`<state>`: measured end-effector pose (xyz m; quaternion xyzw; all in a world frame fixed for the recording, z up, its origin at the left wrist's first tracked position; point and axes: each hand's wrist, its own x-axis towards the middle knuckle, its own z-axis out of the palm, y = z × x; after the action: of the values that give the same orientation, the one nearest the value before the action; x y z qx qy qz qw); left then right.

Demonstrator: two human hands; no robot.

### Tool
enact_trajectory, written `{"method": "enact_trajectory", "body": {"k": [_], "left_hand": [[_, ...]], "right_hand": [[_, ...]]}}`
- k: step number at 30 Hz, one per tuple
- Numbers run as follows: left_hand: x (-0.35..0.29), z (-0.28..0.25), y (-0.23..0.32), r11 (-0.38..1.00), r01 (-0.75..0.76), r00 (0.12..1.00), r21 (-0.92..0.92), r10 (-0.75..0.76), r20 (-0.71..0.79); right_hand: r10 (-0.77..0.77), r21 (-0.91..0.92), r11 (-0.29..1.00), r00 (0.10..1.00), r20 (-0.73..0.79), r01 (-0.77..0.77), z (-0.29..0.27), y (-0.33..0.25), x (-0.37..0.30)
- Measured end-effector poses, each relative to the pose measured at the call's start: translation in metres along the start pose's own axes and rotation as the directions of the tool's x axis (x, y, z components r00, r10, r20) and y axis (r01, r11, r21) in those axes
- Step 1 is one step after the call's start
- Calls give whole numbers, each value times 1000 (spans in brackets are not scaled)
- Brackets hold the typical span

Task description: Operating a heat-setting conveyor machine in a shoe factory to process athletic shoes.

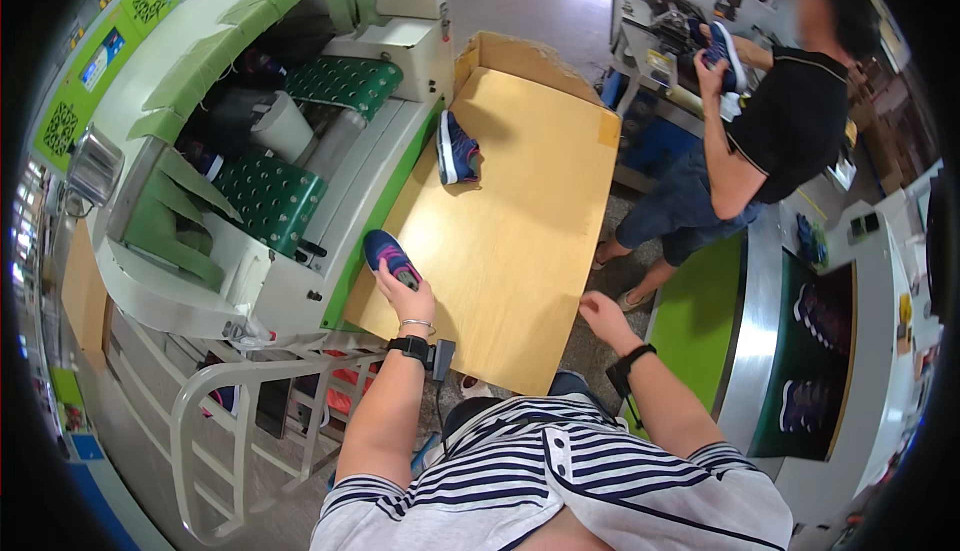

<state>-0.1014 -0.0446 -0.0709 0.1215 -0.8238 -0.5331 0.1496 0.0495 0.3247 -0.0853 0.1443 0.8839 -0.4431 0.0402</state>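
My left hand (408,299) is closed around the heel end of a navy sneaker (384,249) with pink trim, above the left edge of a light wooden tabletop (530,211). The sneaker's toe points away, toward the white machine. My right hand (606,317) hangs by the table's right edge, fingers curled, with nothing visible in them. Another navy sneaker (455,151) lies on its side farther up the table, its white sole facing left.
A white machine (285,316) with green perforated belts (270,191) stands along the left. A metal rail frame (185,431) is below it. At the right, a co-worker (790,131) holds a blue shoe (725,56). Sneakers (805,406) lie on a dark green conveyor at lower right.
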Motion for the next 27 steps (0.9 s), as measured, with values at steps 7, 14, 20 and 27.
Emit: {"method": "enact_trajectory", "body": {"k": [7,14,20,27], "left_hand": [[-11,-11,-23,996,89,992,-3,-88,94],[-6,-5,-4,974,201,965,-100,-179,193],[-17,-10,-15,975,211,969,-64,-200,146],[-16,-2,-13,992,125,988,6,-125,94]], "right_hand": [[-357,-189,920,933,-44,344,80,-164,183],[-25,2,1000,979,-203,26,151,-219,317],[-322,-230,934,924,-206,274,127,-199,266],[-419,116,907,898,132,406,108,-175,162]]}}
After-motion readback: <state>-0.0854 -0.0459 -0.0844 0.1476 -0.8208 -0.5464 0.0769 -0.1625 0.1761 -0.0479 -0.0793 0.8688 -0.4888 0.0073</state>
